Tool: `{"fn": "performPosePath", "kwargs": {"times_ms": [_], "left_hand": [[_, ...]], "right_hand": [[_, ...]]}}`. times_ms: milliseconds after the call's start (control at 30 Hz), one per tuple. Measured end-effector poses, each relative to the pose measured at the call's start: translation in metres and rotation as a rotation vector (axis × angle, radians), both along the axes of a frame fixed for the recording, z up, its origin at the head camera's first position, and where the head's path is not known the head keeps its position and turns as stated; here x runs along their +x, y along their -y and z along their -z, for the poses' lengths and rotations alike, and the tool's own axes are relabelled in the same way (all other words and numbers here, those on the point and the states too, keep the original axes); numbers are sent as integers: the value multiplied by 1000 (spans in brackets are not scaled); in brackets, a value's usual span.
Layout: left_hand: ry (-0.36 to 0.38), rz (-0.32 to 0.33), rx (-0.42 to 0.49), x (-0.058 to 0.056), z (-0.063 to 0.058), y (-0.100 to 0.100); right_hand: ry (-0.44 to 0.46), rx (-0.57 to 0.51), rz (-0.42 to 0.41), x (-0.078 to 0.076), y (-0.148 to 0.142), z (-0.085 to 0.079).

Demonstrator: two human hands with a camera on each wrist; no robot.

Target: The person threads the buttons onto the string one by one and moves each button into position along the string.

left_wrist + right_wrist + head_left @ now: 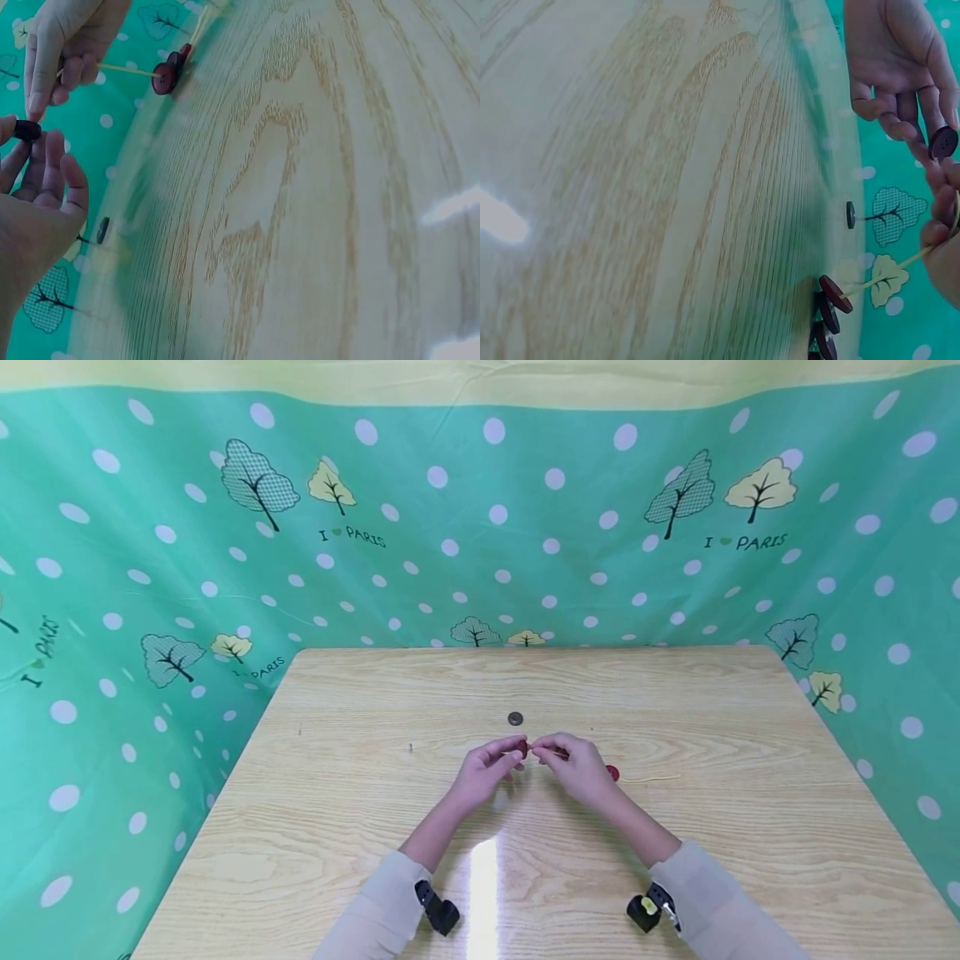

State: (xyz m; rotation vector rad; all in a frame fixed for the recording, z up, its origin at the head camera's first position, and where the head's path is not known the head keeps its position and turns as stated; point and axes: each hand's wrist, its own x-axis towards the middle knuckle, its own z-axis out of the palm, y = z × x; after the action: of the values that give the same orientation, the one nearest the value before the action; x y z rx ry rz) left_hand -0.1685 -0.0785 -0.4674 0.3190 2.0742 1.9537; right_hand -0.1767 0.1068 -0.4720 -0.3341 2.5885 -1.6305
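Note:
My left hand [482,772] pinches a dark red button [944,142] with several holes between thumb and fingers. Facing it, my right hand [577,768] pinches a yellow string [129,70], with its fingertips right at that button's edge. From the right hand the string runs down to several dark red buttons [835,293] threaded in a row on the table. In the head view one red button [612,772] of that row shows beside the right wrist, and the string's tail stretches off to the right. The string's tip is hidden by the fingertips.
A loose dark button [515,718] lies flat on the wooden table [360,827], just beyond both hands. Left of the hands is a tiny object [410,747]. A green dotted curtain [420,577] stands behind and along the sides of the table.

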Motion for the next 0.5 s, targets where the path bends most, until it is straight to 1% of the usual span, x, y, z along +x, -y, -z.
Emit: {"fn": "performPosePath", "kwargs": {"times_ms": [100,333,500], "left_hand": [[3,-12,6,0,0,0],[14,-6,28,0,-1,0],[11,-10,33,-1,0,0]], "right_hand": [[18,-18,-20,-1,-1,1],[64,-65,-28,-1,-3,0],[31,-31,-30,-1,-3,1]]}}
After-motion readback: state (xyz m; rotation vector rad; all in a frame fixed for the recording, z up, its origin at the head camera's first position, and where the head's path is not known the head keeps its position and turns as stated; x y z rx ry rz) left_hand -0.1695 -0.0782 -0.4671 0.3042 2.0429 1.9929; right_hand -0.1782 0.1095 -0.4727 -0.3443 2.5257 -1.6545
